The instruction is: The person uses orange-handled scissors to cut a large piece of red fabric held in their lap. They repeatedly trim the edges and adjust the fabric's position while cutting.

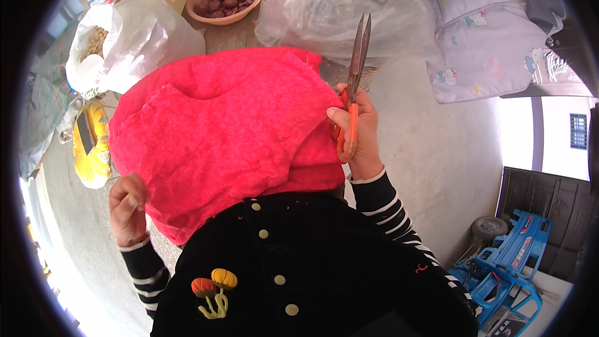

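A red, fuzzy cloth (220, 126) lies in a loose heap across the lap, its far part raised in folds. At its right edge my right hand (358, 126) holds a pair of scissors (352, 84) with orange handles, the dark blades pointing away from me and nearly closed together. The thumb of that hand rests by the cloth's edge and seems to pinch it. My left hand (127, 206) is at the cloth's lower left edge with the fingers curled; it is slightly blurred, and whether it grips the cloth or a thread cannot be told.
Beyond the cloth stand a white plastic bag (145, 42) and a pink basin (226, 18) of reddish onions or similar bulbs. Clear plastic sheeting (318, 23) and a patterned quilted cloth (486, 51) are at the back right. A yellow package (96, 150) lies left, a blue metal-framed vehicle (519, 248) lower right.
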Demonstrator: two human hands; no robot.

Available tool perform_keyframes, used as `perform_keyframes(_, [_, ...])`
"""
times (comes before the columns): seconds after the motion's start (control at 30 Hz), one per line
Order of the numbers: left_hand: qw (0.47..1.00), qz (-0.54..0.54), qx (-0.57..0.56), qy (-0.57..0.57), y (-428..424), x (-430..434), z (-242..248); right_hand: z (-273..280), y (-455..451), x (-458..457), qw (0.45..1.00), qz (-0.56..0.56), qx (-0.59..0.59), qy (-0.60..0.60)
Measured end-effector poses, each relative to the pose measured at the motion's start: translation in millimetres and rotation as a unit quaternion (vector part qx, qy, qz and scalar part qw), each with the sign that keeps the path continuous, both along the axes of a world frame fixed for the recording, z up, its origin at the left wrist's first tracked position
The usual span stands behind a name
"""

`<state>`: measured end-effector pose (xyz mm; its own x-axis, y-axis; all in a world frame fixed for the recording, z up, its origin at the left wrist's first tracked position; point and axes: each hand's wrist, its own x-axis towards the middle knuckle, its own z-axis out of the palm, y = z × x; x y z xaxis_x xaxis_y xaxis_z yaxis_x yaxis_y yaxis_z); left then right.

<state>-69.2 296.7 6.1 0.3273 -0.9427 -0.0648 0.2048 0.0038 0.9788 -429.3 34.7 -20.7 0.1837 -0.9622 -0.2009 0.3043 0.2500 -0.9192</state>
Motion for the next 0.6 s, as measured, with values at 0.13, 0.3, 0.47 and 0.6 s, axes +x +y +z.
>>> perform_keyframes(0.13, [0.895, 0.192, 0.349, -0.200, 135.5, 50.2, -12.9, -4.6, -5.9, -10.7, 0.997, 0.025, -0.011, 0.067])
perform_keyframes(0.3, [0.748, 0.290, 0.339, -0.491, 150.7, 21.4, -29.9, -12.4, -7.0, -50.3, 0.908, 0.064, -0.261, 0.322])
perform_keyframes(0.47, [0.888, 0.207, 0.121, -0.392, 21.5, -36.4, -12.3, 10.1, 5.6, -77.3, 0.807, 0.127, -0.345, 0.463])
perform_keyframes(0.6, [0.922, 0.007, -0.016, -0.387, -91.7, -96.6, 16.9, 7.3, 17.6, -75.8, 0.859, 0.124, -0.265, 0.421])
